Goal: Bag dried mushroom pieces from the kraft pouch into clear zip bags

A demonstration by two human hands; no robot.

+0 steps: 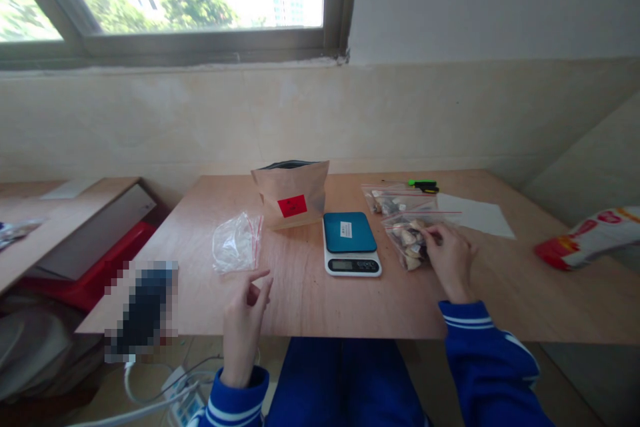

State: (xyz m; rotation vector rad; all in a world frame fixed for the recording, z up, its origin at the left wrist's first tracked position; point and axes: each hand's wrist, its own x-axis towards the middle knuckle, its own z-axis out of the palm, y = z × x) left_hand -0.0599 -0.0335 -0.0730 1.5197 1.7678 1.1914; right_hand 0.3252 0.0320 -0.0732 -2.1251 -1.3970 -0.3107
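Note:
My right hand (449,259) pinches the right side of a clear zip bag (411,240) filled with beige and dark dried chunks, which lies on the table. Nothing is in my left hand (246,307); its fingers are apart at the near edge, just below a clear, crumpled zip bag (236,243). Between the hands sits a digital kitchen scale (351,243) with a teal top and nothing on it. An upright kraft paper pouch (293,197) with a red label stands behind, its top gaping. Another zip bag (397,200) of small pieces lies beyond the held one.
A white paper sheet (477,215) and a green-and-black pen-like item (424,185) lie at the back right. A red-and-white packet (590,237) is at far right. A blurred-out dark device (145,310) with a cable overhangs the left edge. Behind the table (300,307) is a wall.

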